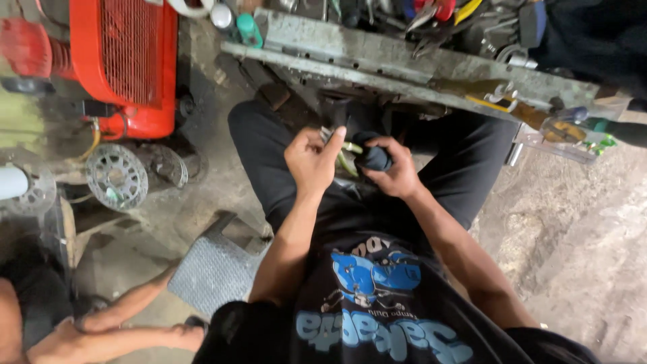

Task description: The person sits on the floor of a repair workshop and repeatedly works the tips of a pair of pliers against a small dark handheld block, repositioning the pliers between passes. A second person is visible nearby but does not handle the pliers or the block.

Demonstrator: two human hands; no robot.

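- Left hand (311,160) is curled, thumb up, fingers pinched on a bundle of thin pale green-yellow strips (348,156); what kind of strips can't be told.
- Right hand (396,168) is wrapped around a dark blue-black rounded object (373,158), fingers closed over its top; maybe cloth or a cap, unclear.
- The two hands sit just beside each other, and the strips run between them and touch the dark object.
- Both hands are held above the person's lap, between knees in black trousers (259,145).
- The person wears a black shirt with a blue graphic (374,280), seen from above.
- Straight ahead of the hands is a worn grey metal beam (404,64) running diagonally, paint chipped.
- Behind the beam lies a heap of hand tools (441,17): pliers, red and yellow handles, jumbled.
- A yellow-handled tool (512,104) rests on the beam's right end, next to a clear plastic tray (559,145).
- A small green-capped bottle (248,28) stands at the beam's left end.
- Far left is a red machine with a grille (125,61); below it a grey spoked wheel (116,176).
- A grey textured metal plate (216,269) sits on the floor beside the left leg.
- Another person's bare arm (121,317) shows in the bottom left corner, well apart from the hands.
- The floor is dirty concrete (579,222).
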